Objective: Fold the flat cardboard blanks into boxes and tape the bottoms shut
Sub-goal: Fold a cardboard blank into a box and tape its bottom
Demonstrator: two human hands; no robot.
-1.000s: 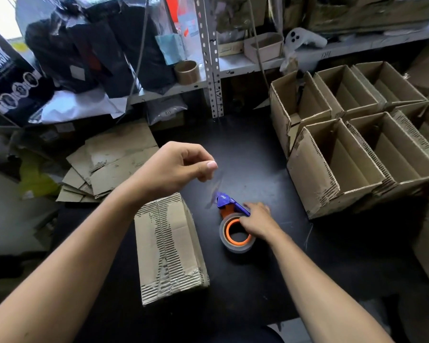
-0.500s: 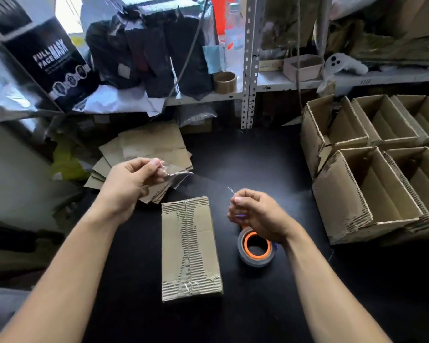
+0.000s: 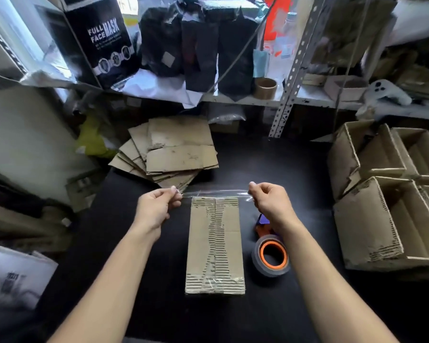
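While the box [image 3: 215, 245] lies bottom-up on the bench [image 3: 270, 164], left hand [image 3: 156, 209] and right hand [image 3: 270, 204] each pinch a tape strip [image 3: 214, 193] end, stretched between grips above the box's far edge; tape roll [image 3: 271, 256] under right wrist.

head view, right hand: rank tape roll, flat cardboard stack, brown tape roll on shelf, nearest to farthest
From the right hand:
1. Grey tape roll with orange core, just below it on the table.
2. Stack of flat cardboard blanks, up and left.
3. Brown tape roll, on the shelf behind.
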